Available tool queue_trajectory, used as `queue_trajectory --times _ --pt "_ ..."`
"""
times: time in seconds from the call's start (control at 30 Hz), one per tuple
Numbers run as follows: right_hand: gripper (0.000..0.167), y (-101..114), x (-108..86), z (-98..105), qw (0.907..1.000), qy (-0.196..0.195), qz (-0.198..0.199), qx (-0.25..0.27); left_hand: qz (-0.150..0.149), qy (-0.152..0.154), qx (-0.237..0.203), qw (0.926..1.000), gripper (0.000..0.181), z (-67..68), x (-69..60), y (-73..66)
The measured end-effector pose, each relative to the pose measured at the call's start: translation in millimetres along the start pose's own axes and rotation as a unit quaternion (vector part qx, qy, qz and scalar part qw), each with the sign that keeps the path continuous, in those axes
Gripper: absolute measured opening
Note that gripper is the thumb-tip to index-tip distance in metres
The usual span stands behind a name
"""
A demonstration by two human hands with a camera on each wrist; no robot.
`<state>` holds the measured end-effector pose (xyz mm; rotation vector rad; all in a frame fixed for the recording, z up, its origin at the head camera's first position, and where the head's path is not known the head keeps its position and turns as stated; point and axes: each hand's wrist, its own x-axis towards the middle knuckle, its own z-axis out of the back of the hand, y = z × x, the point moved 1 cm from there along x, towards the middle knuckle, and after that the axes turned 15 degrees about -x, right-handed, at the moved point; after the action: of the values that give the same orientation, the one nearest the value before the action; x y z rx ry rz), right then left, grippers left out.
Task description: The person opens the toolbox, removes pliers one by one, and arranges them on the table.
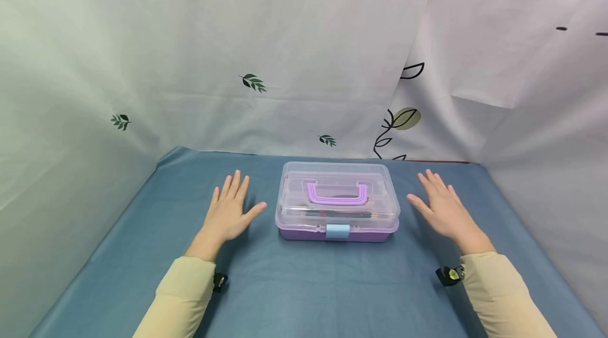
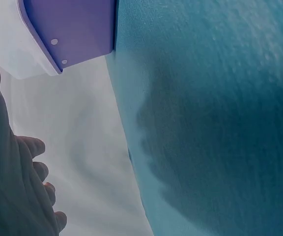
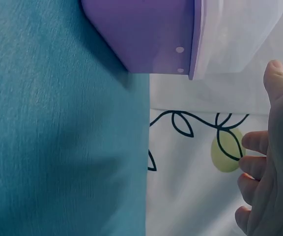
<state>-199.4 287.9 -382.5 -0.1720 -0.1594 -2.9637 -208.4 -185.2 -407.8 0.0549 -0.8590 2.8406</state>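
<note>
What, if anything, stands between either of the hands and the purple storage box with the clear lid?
Nothing visible does. The left hand and the right hand are on opposite sides of the purple storage box, apart from it, and only blue cloth shows in each gap.

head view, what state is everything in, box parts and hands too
Purple box, flat on the blue cloth
Clear lid, closed
Blue latch, appears fastened
Purple handle, folded down
Contents, lying under the lid
Left hand, fingers spread, off the box
Right hand, fingers spread, off the box
</note>
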Motion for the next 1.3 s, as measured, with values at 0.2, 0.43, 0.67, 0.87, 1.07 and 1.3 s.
queue_trajectory --times 0.2,0.43,0.67,0.87,1.07,1.3 --pt "0.076 3.4 2.0 1.6 0.9999 -0.005 0.006 0.008 0.003 0.005 -0.012 0.9999 0.089 1.7 0.7 -2.6" --pt "0.075 9.4 3.5 6.3 0.9995 -0.006 0.012 0.029 0.000 0.003 -0.028 0.9996 0.094 2.6 1.3 -6.5" --pt "0.073 15.4 3.7 10.6 0.9986 -0.005 0.018 0.050 -0.016 0.001 -0.044 0.9989 0.093 3.8 2.5 -12.5" --pt "0.073 19.5 3.3 12.9 0.9983 -0.001 0.013 0.057 -0.027 -0.004 -0.063 0.9977 0.087 2.9 3.9 -16.2" --pt "0.072 22.7 -0.9 12.3 0.9975 0.005 0.008 0.070 -0.030 0.000 -0.088 0.9957 0.085 0.3 3.9 -21.2" --pt "0.067 24.9 -4.3 9.5 0.9966 -0.008 0.016 0.081 -0.028 0.012 -0.112 0.9932 0.083 -4.8 3.8 -26.8"
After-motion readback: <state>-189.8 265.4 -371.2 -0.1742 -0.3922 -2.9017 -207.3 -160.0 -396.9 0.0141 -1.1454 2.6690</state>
